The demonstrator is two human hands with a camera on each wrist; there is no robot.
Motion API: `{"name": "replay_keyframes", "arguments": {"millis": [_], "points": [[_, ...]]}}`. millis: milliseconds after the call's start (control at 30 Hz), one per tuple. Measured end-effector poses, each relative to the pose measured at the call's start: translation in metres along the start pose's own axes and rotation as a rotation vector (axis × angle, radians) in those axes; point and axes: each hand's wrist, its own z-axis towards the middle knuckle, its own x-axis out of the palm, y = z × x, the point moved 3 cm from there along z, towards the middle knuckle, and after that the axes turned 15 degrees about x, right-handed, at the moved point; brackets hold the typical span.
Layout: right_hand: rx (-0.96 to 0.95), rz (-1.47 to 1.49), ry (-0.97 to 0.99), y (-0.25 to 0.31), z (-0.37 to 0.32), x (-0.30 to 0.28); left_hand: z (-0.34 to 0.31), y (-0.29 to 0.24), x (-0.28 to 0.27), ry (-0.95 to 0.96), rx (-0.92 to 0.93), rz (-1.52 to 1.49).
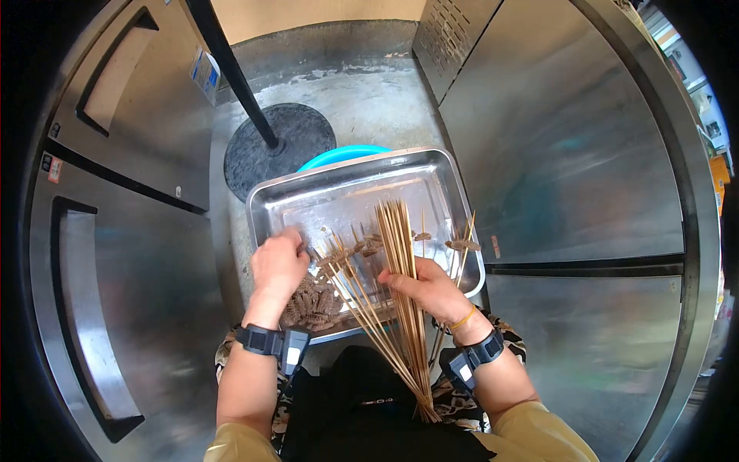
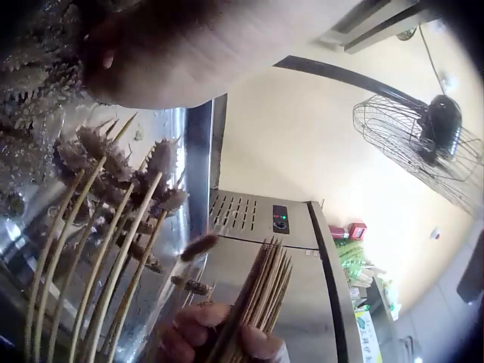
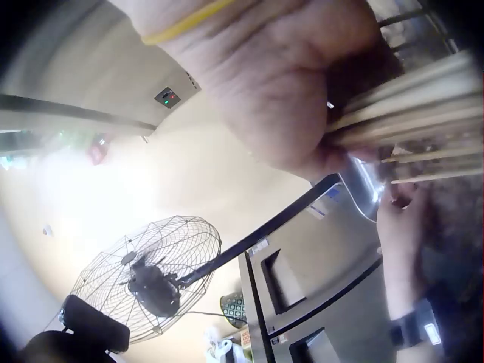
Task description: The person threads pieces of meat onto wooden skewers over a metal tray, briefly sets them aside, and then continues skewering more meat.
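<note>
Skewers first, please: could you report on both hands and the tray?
Right hand grips bare skewer bundle. Left hand down in steel tray by loaded skewers, grip unclear. Meat pile at left wrist.

Tray (image 1: 265, 204): bright silver steel. Skewers (image 1: 402, 246): pale tan wood. Meat pile (image 1: 312, 304): dark brown, ridged. Basin (image 1: 339, 156): turquoise blue. Wrist band (image 1: 463, 318): yellow. Wrist straps (image 1: 258, 339): black. Fan base (image 1: 281, 142): matte black. Cabinets (image 1: 562, 146): grey brushed steel, black seams. Sleeves (image 1: 539, 439): khaki. Lap cloth (image 1: 456, 404): brown-cream mottled print.
</note>
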Motion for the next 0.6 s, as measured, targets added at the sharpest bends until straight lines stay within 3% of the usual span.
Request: {"name": "replay_keyframes", "arguments": {"millis": [100, 133, 233, 467, 600], "points": [[0.019, 0.046, -0.043, -0.002, 0.003, 0.0, 0.012, 0.026, 0.008, -0.27, 0.092, -0.81], [0.036, 0.071, -0.049, -0.002, 0.004, 0.001, 0.013, 0.022, 0.007, -0.258, 0.06, -1.316], [0.0, 0.114, -0.041, 0.003, 0.006, 0.009, 0.009, -0.01, -0.014, -0.126, -0.08, -1.786], [0.106, 0.286, 0.133, 0.004, 0.011, 0.022, 0.015, -0.024, -0.004, -0.129, -0.084, -1.906], [0.089, 0.219, 0.106, 0.003, 0.012, 0.024, 0.016, -0.023, -0.002, -0.132, -0.083, -1.884]]}}
